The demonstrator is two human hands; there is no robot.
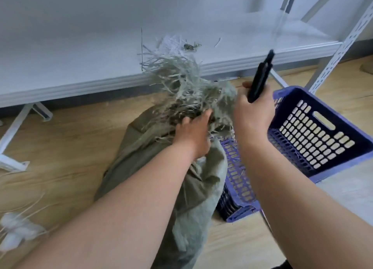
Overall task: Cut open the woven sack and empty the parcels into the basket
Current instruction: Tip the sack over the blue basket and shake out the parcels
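While left hand (193, 131) grips the frayed woven sack (161, 167) mouth beside the blue basket (323, 127) | right hand (255, 111) clenches black cutter (262, 78) | risk: blade near fingers, loose strands snagging.

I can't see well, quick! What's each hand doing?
Left hand: grips the frayed top of the woven sack.
Right hand: holds a black cutter.
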